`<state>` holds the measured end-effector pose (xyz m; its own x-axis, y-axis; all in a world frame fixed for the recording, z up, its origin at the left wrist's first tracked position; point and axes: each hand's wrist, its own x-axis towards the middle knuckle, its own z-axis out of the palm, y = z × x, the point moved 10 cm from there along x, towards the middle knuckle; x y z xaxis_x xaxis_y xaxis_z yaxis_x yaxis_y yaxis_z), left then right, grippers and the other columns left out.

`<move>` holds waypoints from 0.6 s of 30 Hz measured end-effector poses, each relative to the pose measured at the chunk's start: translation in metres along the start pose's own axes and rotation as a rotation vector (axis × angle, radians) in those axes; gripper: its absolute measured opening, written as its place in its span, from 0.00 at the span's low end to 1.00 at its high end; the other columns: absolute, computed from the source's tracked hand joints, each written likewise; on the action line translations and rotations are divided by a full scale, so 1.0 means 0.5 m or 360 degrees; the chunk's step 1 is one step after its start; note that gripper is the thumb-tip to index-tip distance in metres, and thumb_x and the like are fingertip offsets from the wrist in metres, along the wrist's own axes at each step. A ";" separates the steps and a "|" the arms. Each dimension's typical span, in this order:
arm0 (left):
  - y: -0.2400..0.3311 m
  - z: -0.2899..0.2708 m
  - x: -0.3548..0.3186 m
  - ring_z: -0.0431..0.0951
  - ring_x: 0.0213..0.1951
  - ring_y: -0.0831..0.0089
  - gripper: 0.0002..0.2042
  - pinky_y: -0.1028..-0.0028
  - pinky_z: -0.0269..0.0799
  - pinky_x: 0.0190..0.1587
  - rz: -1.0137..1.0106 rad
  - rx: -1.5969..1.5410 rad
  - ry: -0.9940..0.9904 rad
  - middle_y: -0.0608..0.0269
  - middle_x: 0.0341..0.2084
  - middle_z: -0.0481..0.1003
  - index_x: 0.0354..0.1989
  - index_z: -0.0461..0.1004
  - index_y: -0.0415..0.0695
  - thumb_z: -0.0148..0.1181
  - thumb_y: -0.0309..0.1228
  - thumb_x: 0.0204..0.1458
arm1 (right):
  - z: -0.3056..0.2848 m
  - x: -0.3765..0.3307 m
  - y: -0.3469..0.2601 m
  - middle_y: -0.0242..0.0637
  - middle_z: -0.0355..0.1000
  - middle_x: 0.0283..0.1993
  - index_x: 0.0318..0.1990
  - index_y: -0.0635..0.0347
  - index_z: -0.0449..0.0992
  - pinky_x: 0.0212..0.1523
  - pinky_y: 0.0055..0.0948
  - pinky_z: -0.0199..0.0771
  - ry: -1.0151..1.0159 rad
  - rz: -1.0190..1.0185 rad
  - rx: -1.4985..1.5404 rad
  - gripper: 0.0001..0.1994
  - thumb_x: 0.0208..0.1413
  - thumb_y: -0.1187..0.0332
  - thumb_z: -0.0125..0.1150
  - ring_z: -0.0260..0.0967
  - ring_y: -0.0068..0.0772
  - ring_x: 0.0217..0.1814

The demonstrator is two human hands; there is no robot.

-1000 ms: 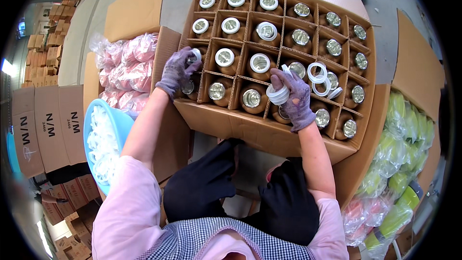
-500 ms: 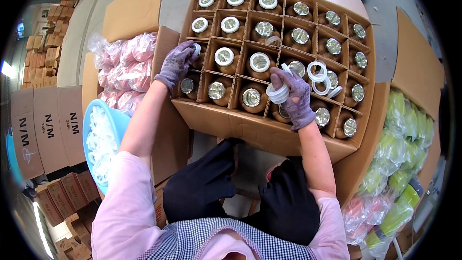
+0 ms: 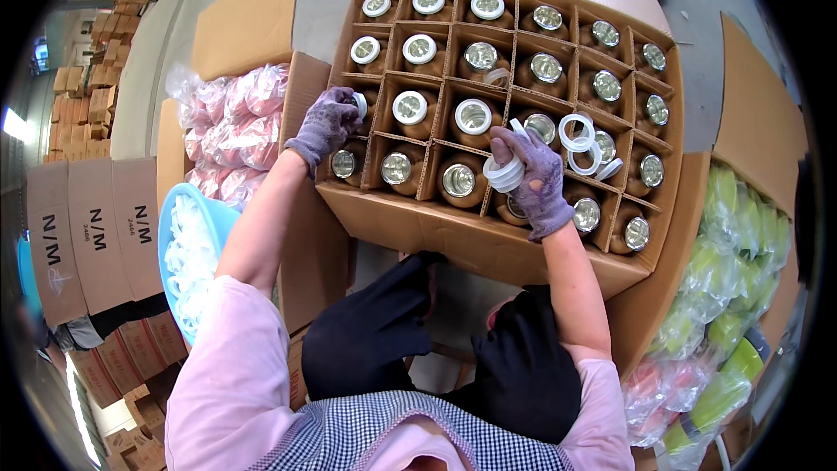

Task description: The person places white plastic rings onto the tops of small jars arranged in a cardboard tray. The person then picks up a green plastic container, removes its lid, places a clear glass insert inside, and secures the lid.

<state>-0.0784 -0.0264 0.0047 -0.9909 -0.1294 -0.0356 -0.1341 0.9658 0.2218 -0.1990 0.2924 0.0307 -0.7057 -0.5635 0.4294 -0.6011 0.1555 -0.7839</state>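
A divided cardboard box (image 3: 410, 211) holds several upright bottles with shiny silver mouths, such as one bottle (image 3: 458, 180) in the near row. Some mouths at the left and middle carry white plastic rings, like the ring (image 3: 410, 107) in the third row. My gloved left hand (image 3: 327, 128) is closed on a white ring (image 3: 360, 105) at a bottle mouth by the box's left wall; its fingertips are partly hidden. Over the near-middle cells, my gloved right hand (image 3: 534, 179) grips a stack of white rings (image 3: 504, 176). Loose white rings (image 3: 577, 133) lie beside it, across the dividers.
A blue basin (image 3: 225, 222) of white rings (image 3: 185, 253) stands at the left. Behind it, an open carton holds pink bagged items (image 3: 235, 118). At the right, another carton holds green bagged items (image 3: 719, 262). Closed cartons (image 3: 96, 231) stand farther left.
The view has shifted slightly, moving the scene a little right and down. My left hand stays at the same bottle, its fingers slightly moved; my right hand keeps its stack of rings.
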 end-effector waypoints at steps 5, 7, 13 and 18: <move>0.008 -0.017 -0.010 0.74 0.53 0.52 0.05 0.59 0.71 0.56 -0.0066 -0.0040 0.0073 0.52 0.55 0.74 0.32 0.81 0.47 0.67 0.32 0.48 | 0.000 -0.001 0.004 0.45 0.78 0.37 0.45 0.51 0.80 0.34 0.40 0.79 0.0022 -0.0007 -0.0005 0.09 0.58 0.64 0.65 0.77 0.50 0.36; 0.020 -0.016 -0.005 0.74 0.54 0.52 0.05 0.59 0.71 0.56 -0.0064 0.0195 0.0060 0.52 0.56 0.73 0.31 0.80 0.46 0.65 0.33 0.50 | 0.000 0.000 0.008 0.45 0.78 0.37 0.45 0.51 0.80 0.35 0.39 0.79 0.0014 0.0032 0.0019 0.09 0.58 0.64 0.65 0.77 0.50 0.36; 0.047 -0.012 -0.009 0.72 0.57 0.51 0.05 0.58 0.69 0.59 0.0152 0.0253 -0.0012 0.49 0.57 0.72 0.32 0.78 0.44 0.64 0.31 0.50 | -0.001 -0.003 0.005 0.45 0.78 0.37 0.45 0.52 0.80 0.35 0.40 0.79 0.0025 0.0010 0.0011 0.09 0.58 0.64 0.65 0.78 0.50 0.36; 0.025 -0.013 -0.021 0.73 0.56 0.49 0.06 0.59 0.71 0.58 0.0038 0.0028 0.0112 0.47 0.59 0.71 0.34 0.79 0.44 0.65 0.30 0.49 | 0.004 0.000 0.002 0.46 0.78 0.37 0.45 0.52 0.80 0.36 0.40 0.79 -0.0016 0.0029 0.0019 0.09 0.58 0.64 0.65 0.78 0.50 0.36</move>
<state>-0.0699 -0.0144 0.0144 -0.9919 -0.1210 0.0385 -0.1107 0.9725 0.2047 -0.1990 0.2906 0.0290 -0.7125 -0.5690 0.4106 -0.5837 0.1559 -0.7968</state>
